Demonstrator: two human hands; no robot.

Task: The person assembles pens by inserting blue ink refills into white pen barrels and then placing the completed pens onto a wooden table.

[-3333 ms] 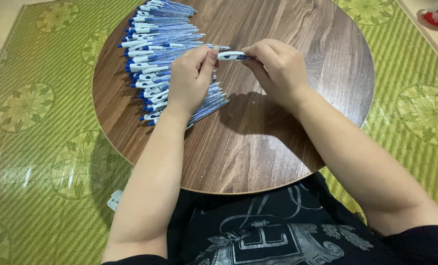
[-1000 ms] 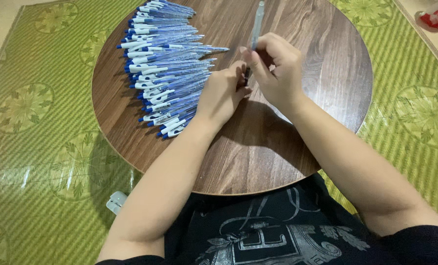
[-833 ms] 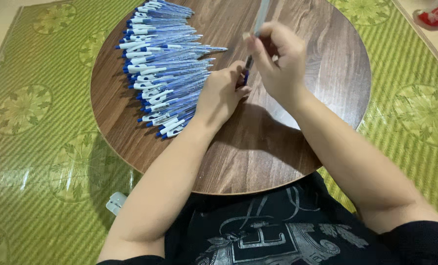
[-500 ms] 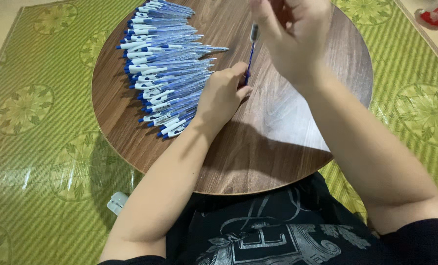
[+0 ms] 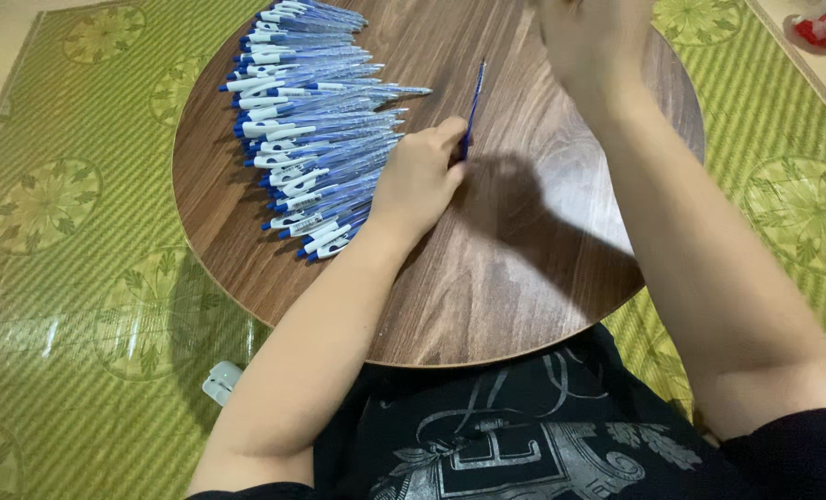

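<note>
Step in hand: looked like pen assembly or sorting, with one thin blue refill (image 5: pixel 473 102) being handled apart from the rest.
Left hand (image 5: pixel 419 176): rested on the tabletop (image 5: pixel 524 268), grip pinched on the lower end of the refill, which stood tilted up and away from the fingertips.
Right hand (image 5: pixel 590 42): raised above the far side of the tabletop and partly cut off by the top edge of the frame. Honestly couldn't tell whether its grip was closed on anything or let go.
Where the thing was: the refill sat near the middle of the tabletop, just right of the pen pile, only its bottom end in the left fingers.
Pen pile (image 5: pixel 316 139): a big fanned heap of blue and white click pens lying on the left half of the tabletop, touching one another, clips mostly pointing left.
Next move, my guess: the refill would need a steady pinch and careful lining up, being so thin and bendy.
Containers: none that I could see, no box or tray. The pens lay loose on the wood.
Around: green patterned floor mat (image 5: pixel 70 278) under the round tabletop, a small white clip-like thing (image 5: pixel 220 381) on it near the left elbow.
</note>
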